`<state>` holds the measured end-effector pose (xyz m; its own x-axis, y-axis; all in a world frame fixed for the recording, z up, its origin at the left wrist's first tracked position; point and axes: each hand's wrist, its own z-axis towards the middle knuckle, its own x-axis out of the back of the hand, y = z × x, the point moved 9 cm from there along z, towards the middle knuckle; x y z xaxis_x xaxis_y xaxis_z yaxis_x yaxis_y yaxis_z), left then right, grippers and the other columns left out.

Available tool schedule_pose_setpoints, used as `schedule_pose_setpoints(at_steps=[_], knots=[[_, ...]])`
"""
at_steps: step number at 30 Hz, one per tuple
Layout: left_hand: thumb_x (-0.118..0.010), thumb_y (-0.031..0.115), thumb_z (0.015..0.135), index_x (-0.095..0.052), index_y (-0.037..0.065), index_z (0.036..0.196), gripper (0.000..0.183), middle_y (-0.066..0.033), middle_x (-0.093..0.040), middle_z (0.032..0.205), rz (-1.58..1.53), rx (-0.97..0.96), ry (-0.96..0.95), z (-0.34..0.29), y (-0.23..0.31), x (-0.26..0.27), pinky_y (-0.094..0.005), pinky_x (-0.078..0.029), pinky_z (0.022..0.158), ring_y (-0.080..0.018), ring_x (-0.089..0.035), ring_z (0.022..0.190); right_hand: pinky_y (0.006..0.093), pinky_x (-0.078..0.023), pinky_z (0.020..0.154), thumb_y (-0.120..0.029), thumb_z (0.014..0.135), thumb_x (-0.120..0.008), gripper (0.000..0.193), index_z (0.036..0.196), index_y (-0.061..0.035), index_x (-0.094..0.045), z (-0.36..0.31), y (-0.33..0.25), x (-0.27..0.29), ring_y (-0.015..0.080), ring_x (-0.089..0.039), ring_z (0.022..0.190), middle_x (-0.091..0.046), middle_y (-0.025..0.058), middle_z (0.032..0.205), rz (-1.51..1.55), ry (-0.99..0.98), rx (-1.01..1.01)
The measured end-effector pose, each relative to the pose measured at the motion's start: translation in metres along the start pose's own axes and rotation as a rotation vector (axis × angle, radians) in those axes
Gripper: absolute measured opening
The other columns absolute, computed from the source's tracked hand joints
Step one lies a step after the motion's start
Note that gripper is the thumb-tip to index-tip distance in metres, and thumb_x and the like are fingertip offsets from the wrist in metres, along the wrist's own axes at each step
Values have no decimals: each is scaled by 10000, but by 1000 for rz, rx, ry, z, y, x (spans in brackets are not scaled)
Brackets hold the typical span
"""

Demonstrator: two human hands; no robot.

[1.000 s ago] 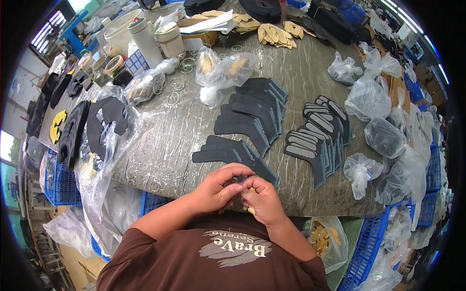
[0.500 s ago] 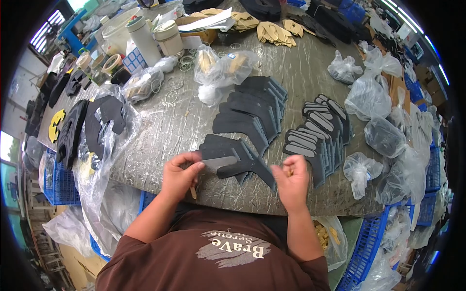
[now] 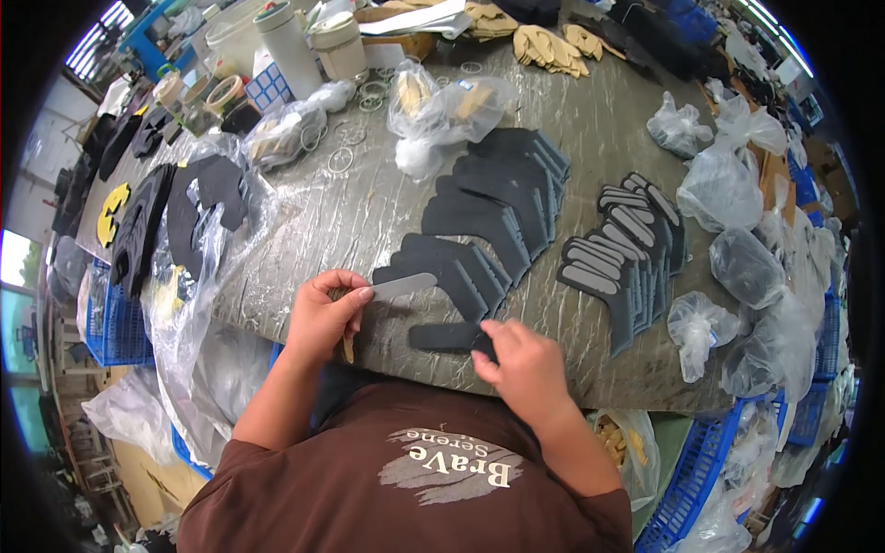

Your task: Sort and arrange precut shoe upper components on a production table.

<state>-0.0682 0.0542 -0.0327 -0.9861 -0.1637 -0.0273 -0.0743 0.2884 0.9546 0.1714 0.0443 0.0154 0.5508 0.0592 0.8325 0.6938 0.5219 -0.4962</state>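
My left hand [image 3: 321,315] pinches a long, round-ended grey strip [image 3: 406,285] between thumb and fingers. A small tan piece [image 3: 348,348] pokes out below that palm. Close to the table's front edge, my right hand [image 3: 530,364] is closed on the end of a dark fabric piece [image 3: 442,337], whose narrow part points left. Just beyond both hands lies a fanned row of dark glove-shaped fabric pieces [image 3: 475,207] with blue-grey edges. To its right is a second fanned row of dark pieces with grey strips [image 3: 604,258] on their fingers.
Knotted clear plastic bags [image 3: 724,189] line the table's right side. Bagged tan pieces [image 3: 452,106], loose rings [image 3: 341,160] and white jars [image 3: 339,46] stand farther back. Dark cut pieces and plastic sheeting [image 3: 198,267] lie at left. Blue crates [image 3: 691,479] stand below the edge.
My right hand has moved left and nearer me and now grips a dark piece, drawn away from the near pile. My left hand, still with the grey strip, has shifted slightly left.
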Motion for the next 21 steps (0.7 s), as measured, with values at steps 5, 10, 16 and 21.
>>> schedule_pose_setpoints(at_steps=[5,10,16,21], knots=[[-665,59,815,-605,24,812,69,1,-551,577,182,77,-77,-8,-3,-16,-189,-358,378,-51,-484,434,355,-460,511,-115,690,-733,304,972,-68,-632,-16,-7,-17,243,-567,570,-549,59,752,85,42,-10],[-673,74,811,-626,22,794,72,9,-548,552,298,203,-161,-28,-21,-27,-204,-373,400,-52,-494,438,345,-445,481,-72,703,-696,143,840,-68,-654,-25,-19,-16,218,-560,562,-534,46,756,68,83,127],[-679,75,805,-638,12,799,76,6,-557,555,431,159,-184,-21,-20,-39,-207,-376,406,-52,-506,445,348,-438,475,-70,686,-724,135,809,-69,-668,-20,-15,-17,223,-557,549,-543,45,780,82,109,126],[-696,104,794,-648,7,804,108,0,-567,561,517,152,-181,-22,-17,-42,-215,-390,412,-58,-513,445,344,-456,497,-73,694,-717,130,812,-59,-663,-20,-17,-16,220,-581,579,-576,45,843,67,107,120]])
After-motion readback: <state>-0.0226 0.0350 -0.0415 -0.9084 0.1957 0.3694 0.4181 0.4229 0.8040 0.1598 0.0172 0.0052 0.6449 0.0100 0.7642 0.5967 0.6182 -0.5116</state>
